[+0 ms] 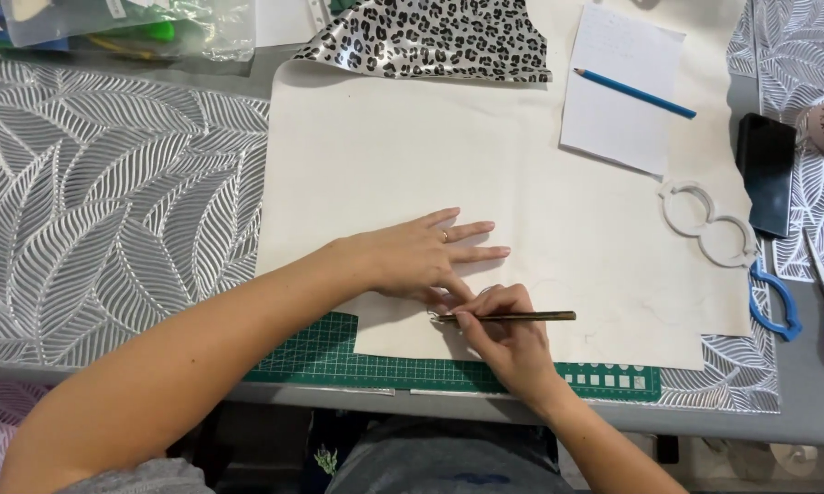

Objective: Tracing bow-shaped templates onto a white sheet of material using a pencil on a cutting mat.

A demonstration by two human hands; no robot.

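Cream sheet [485, 174] centre of table, over green cutting mat [320, 352]. Left hand [425, 256] flat, fingers spread wide, pinning sheet. Right hand [508, 334] at 5 o'clock of left, pinching pencil [512, 317], tip touching sheet by left fingertips. Best w/ firm press, light even stroke, tip close to the holding fingers. Scissors [773, 302] at 3 o'clock, notepad [618, 87] w/ blue pencil [633, 92] at 1.

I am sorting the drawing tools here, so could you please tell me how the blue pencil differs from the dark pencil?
The blue pencil lies loose on the white notepaper; the dark pencil is gripped in the right hand. The blue pencil lies slanted, the dark pencil almost level, its tip against the cream sheet beside the left hand. Both are slim pencils.
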